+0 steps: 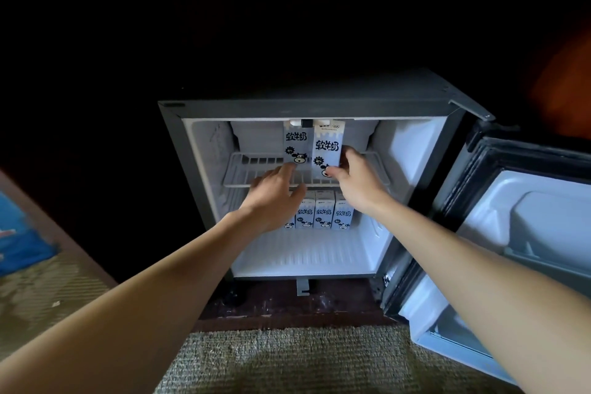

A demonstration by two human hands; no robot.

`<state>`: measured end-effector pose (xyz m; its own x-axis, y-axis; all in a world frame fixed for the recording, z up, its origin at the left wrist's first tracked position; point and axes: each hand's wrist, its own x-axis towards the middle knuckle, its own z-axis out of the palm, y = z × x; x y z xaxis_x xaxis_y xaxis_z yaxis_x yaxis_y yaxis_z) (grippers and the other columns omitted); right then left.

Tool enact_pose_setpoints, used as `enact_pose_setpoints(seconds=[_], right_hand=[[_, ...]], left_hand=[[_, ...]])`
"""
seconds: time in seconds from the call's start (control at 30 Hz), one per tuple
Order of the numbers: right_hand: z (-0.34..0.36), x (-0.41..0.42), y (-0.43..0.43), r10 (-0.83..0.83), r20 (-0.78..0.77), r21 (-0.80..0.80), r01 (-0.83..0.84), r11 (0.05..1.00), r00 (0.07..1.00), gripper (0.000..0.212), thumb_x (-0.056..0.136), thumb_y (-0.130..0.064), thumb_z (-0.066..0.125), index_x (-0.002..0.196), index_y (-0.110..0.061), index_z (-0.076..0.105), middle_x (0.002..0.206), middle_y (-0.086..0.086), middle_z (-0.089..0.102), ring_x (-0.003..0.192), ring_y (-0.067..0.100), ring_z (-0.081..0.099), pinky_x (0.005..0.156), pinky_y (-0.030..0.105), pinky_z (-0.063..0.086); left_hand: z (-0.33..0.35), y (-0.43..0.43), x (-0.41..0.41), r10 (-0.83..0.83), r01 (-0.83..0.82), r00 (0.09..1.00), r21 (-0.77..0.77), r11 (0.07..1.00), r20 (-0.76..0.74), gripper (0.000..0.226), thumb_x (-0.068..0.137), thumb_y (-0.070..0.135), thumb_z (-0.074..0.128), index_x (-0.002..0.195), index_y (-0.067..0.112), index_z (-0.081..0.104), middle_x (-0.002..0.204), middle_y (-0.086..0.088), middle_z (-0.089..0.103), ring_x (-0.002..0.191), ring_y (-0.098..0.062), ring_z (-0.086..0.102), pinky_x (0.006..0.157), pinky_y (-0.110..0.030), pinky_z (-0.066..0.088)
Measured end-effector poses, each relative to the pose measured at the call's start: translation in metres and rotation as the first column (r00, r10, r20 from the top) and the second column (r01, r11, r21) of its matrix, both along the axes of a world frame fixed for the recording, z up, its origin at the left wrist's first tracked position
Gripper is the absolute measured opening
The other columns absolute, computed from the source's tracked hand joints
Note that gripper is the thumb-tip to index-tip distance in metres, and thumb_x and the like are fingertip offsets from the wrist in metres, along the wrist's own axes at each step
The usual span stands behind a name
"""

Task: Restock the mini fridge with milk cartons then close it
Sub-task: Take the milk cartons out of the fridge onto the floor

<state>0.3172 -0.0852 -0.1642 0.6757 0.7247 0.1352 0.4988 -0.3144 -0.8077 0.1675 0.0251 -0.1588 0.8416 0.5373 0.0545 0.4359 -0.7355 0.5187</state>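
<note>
The room is black around the fridge (pixel 172 150), which stands beyond a carpet (pixel 287 361). Its door (pixel 527 201) hangs open to the right, its lower edge cut off. On the wire shelf (pixel 243 169) two cartons stand upright, long axes vertical, print facing out. The right grip (pixel 355 176) curls round the right carton (pixel 326 147), hiding its lower corner. The left grip (pixel 275 192), fingers straight, reaches the foot of the left carton (pixel 295 144) and covers part of the bottom row (pixel 323 214) of upright cartons.
</note>
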Motion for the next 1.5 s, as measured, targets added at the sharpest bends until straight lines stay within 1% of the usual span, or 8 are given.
enact_pose_setpoints(seconds=[0.33,0.47,0.53,0.63,0.73,0.97,1.3,1.5], right_hand=[[-0.007,-0.014,0.003,0.200,0.044,0.013,-0.201,0.980,0.979,0.025,0.101,-0.020,0.055,0.122,-0.029,0.066,0.114,-0.017,0.071,0.107,0.005,0.065,0.097,0.031,0.050],[-0.003,-0.014,0.012,0.094,0.049,0.106,-0.099,0.989,0.994,0.035,0.101,-0.011,0.044,0.128,-0.020,0.064,0.120,-0.007,0.069,0.107,0.012,0.065,0.093,0.028,0.050],[-0.004,-0.009,0.016,0.040,0.042,0.124,-0.045,0.991,0.998,0.036,0.099,-0.009,0.045,0.127,-0.020,0.063,0.115,-0.006,0.068,0.101,0.012,0.065,0.087,0.029,0.053],[-0.007,-0.006,0.022,0.021,0.043,0.083,-0.024,0.996,0.999,0.037,0.098,-0.013,0.052,0.136,-0.014,0.054,0.121,-0.001,0.064,0.111,0.016,0.062,0.088,0.022,0.051],[-0.007,-0.007,0.034,0.037,0.063,0.016,-0.038,0.999,0.997,0.054,0.099,-0.024,0.059,0.148,-0.013,0.039,0.141,0.005,0.054,0.123,0.020,0.057,0.105,0.036,0.047],[-0.006,-0.004,0.058,0.034,0.046,-0.037,-0.033,0.999,0.998,0.072,0.096,-0.025,0.066,0.155,-0.016,0.027,0.154,0.005,0.044,0.132,0.024,0.051,0.108,0.037,0.044],[-0.004,-0.009,0.066,-0.043,-0.025,0.038,0.044,0.998,0.999,0.046,0.094,-0.016,0.067,0.136,-0.023,0.050,0.123,-0.002,0.067,0.111,0.022,0.063,0.098,0.042,0.051],[0.008,-0.020,0.038,0.012,-0.037,-0.054,-0.014,0.998,0.999,0.042,0.100,-0.017,0.058,0.140,-0.017,0.046,0.126,-0.004,0.058,0.112,0.016,0.055,0.094,0.031,0.043]], left_hand=[[0.009,-0.003,-0.003,0.155,-0.108,0.976,-0.282,0.953,0.152,0.037,0.086,0.036,0.057,0.121,0.027,0.048,0.105,0.009,0.067,0.102,-0.020,0.061,0.100,-0.050,0.043],[0.011,0.006,-0.012,0.256,-0.174,0.950,-0.379,0.909,0.178,0.031,0.095,0.015,0.058,0.124,0.020,0.047,0.115,0.001,0.066,0.103,-0.020,0.061,0.088,-0.034,0.046],[0.007,0.012,-0.016,0.276,-0.201,0.946,-0.356,0.912,0.172,0.027,0.096,0.015,0.055,0.120,0.024,0.045,0.113,0.004,0.064,0.105,-0.021,0.058,0.098,-0.043,0.044],[0.002,0.017,-0.018,0.286,-0.221,0.941,-0.315,0.923,0.181,0.022,0.095,0.020,0.051,0.113,0.030,0.042,0.110,0.004,0.062,0.108,-0.026,0.055,0.102,-0.053,0.039],[0.000,0.017,-0.016,0.309,-0.231,0.928,-0.327,0.916,0.210,0.021,0.098,0.020,0.049,0.118,0.025,0.044,0.118,-0.004,0.060,0.107,-0.026,0.055,0.096,-0.045,0.044],[-0.004,0.015,-0.010,0.319,-0.215,0.913,-0.362,0.907,0.256,0.025,0.097,0.017,0.045,0.120,0.027,0.042,0.113,-0.005,0.056,0.111,-0.029,0.049,0.097,-0.049,0.044],[-0.006,0.019,-0.008,0.363,-0.259,0.903,-0.382,0.887,0.228,0.035,0.098,0.019,0.045,0.131,0.030,0.040,0.117,-0.003,0.059,0.111,-0.031,0.053,0.096,-0.052,0.048],[0.003,0.018,-0.016,0.371,-0.263,0.906,-0.414,0.871,0.205,0.029,0.101,0.014,0.047,0.129,0.020,0.044,0.118,-0.005,0.060,0.102,-0.024,0.055,0.081,-0.033,0.045]])
